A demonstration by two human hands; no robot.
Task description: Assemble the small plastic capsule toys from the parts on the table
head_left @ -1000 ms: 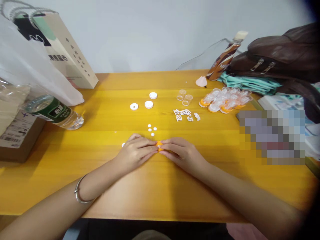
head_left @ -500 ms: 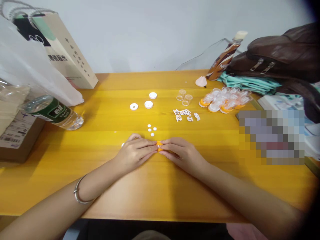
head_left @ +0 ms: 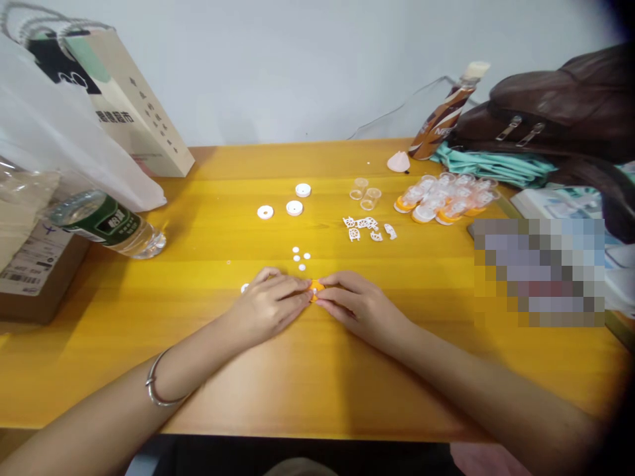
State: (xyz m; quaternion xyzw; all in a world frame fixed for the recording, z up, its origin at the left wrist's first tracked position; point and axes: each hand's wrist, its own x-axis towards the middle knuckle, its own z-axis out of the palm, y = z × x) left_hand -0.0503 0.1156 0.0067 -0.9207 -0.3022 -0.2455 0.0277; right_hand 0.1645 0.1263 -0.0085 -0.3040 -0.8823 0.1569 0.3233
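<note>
A small round orange piece (head_left: 316,286) with a tiny pale part at its middle is held just above or on the table, between the fingertips of both hands. My left hand (head_left: 270,301) pinches it from the left, and my right hand (head_left: 364,301) grips its right side. Beyond the fingers lie several small white discs (head_left: 302,267). Another white piece (head_left: 245,288) shows partly behind my left hand. Farther back are white round caps (head_left: 294,208), two clear cups (head_left: 370,199) and several white wheel-patterned cutouts (head_left: 354,234).
Capped clear pieces with orange and white bases (head_left: 450,215) stand in a cluster at right. Nearby are a brown drink bottle (head_left: 441,122), a pink cone-shaped item (head_left: 398,161) and a brown bag (head_left: 555,112). On the left lie a water bottle (head_left: 112,221), a carton (head_left: 54,277) and a paper bag (head_left: 133,106).
The fingers of my right hand have shifted slightly on the orange piece, and more of its top shows. Everything on the table stays where it was.
</note>
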